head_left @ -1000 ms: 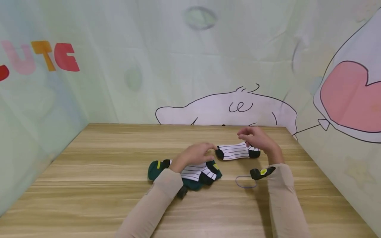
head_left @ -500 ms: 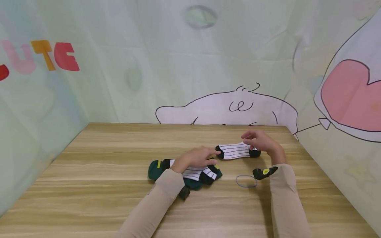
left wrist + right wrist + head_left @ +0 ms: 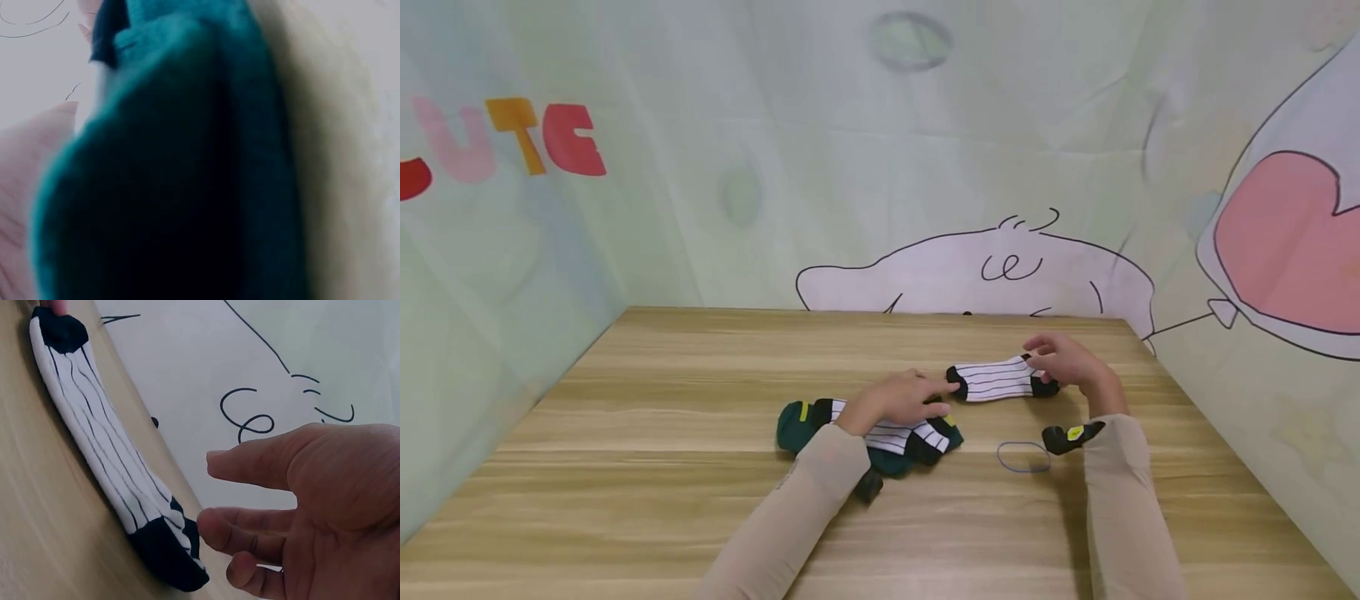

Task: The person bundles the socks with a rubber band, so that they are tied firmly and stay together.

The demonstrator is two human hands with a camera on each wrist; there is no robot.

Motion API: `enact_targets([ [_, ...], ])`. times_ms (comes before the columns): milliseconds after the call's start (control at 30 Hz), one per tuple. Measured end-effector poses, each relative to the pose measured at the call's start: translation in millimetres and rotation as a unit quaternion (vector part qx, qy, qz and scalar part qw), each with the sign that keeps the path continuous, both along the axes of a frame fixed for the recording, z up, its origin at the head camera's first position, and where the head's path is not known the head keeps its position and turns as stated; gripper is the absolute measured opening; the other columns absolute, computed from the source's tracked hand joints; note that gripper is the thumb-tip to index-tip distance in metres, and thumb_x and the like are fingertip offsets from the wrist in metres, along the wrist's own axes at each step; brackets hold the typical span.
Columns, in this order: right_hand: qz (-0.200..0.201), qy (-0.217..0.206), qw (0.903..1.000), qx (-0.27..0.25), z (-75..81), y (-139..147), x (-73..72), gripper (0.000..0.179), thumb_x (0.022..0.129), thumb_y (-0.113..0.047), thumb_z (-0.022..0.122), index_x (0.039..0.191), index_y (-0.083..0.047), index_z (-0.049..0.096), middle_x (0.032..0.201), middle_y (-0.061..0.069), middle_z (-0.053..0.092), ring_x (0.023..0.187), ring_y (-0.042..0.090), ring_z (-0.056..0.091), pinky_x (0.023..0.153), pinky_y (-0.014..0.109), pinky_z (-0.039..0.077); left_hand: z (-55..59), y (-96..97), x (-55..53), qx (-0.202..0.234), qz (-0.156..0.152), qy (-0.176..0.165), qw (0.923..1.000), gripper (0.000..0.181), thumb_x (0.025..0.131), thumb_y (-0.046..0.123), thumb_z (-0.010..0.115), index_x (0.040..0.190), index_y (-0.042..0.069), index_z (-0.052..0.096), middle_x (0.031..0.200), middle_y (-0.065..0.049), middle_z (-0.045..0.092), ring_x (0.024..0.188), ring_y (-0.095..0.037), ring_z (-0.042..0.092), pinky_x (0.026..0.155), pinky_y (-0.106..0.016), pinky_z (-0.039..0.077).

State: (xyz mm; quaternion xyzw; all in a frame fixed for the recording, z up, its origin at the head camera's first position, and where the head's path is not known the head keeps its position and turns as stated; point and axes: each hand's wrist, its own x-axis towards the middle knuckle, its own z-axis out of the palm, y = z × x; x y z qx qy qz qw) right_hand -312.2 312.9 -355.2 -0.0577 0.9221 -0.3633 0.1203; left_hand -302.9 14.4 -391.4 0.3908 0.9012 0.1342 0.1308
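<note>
A white sock with thin dark stripes and black ends lies flat near the back right. My left hand reaches over a pile of socks, its extended index finger on the striped sock's left black end. In the right wrist view, a fingertip presses that black end. Over the sock's other end hovers my right hand, fingers and thumb apart, holding nothing. Under my left hand are dark green socks with yellow marks, and another striped sock on top. Green fabric fills most of the left wrist view.
A thin blue loop lies on the wooden table in front of my right wrist. The table's back edge meets a printed curtain. Black wrist cameras are strapped at both cuffs.
My right hand has shifted slightly right, away from the sock's middle. My left hand has edged right, its index finger coming onto the black end. The socks stay about where they were.
</note>
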Motion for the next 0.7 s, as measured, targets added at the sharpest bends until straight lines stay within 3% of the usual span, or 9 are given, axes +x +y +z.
enact_targets([
  [100, -0.003, -0.015, 0.9998, 0.011, -3.5, 3.0, 0.2, 0.048, 0.101, -0.011, 0.054, 0.143, 0.009, 0.04, 0.141, 0.04, 0.04, 0.076, 0.019, 0.059, 0.062, 0.032, 0.048, 0.8, 0.6, 0.5, -0.008, 0.008, -0.005, 0.9999, 0.052, 0.107, 0.038, 0.043, 0.157, 0.024, 0.034, 0.156, -0.001, 0.041, 0.145, -0.03, 0.033, 0.115, -0.049, 0.029],
  [267, -0.004, -0.027, 0.9993, 0.024, -8.8, 2.2, -1.9, 0.048, 0.101, -0.012, 0.055, 0.142, 0.009, 0.042, 0.125, 0.031, 0.057, 0.071, 0.016, 0.059, 0.058, 0.028, 0.044, 1.2, 1.5, 0.7, -0.013, 0.006, -0.009, 0.9999, 0.054, 0.108, 0.039, 0.041, 0.159, 0.027, 0.029, 0.157, 0.0, 0.039, 0.144, -0.028, 0.033, 0.114, -0.048, 0.031],
  [433, -0.007, -0.023, 0.9993, 0.029, -9.6, 0.1, -3.6, 0.043, 0.1, -0.01, 0.056, 0.137, 0.009, 0.046, 0.118, 0.027, 0.061, 0.069, 0.014, 0.057, 0.056, 0.028, 0.043, 3.1, 1.6, 0.9, -0.015, 0.001, -0.002, 0.9999, 0.052, 0.108, 0.039, 0.04, 0.158, 0.024, 0.033, 0.157, -0.001, 0.039, 0.145, -0.03, 0.032, 0.115, -0.048, 0.029],
  [700, -0.031, -0.035, 0.9987, 0.021, -9.4, 0.1, -4.0, 0.034, 0.099, -0.008, 0.056, 0.129, 0.011, 0.054, 0.087, 0.008, 0.061, 0.066, 0.012, 0.053, 0.057, 0.025, 0.04, 5.3, -0.4, 3.7, -0.01, 0.021, -0.016, 0.9996, 0.05, 0.107, 0.038, 0.043, 0.155, 0.022, 0.04, 0.155, -0.003, 0.043, 0.146, -0.029, 0.032, 0.116, -0.046, 0.028],
])
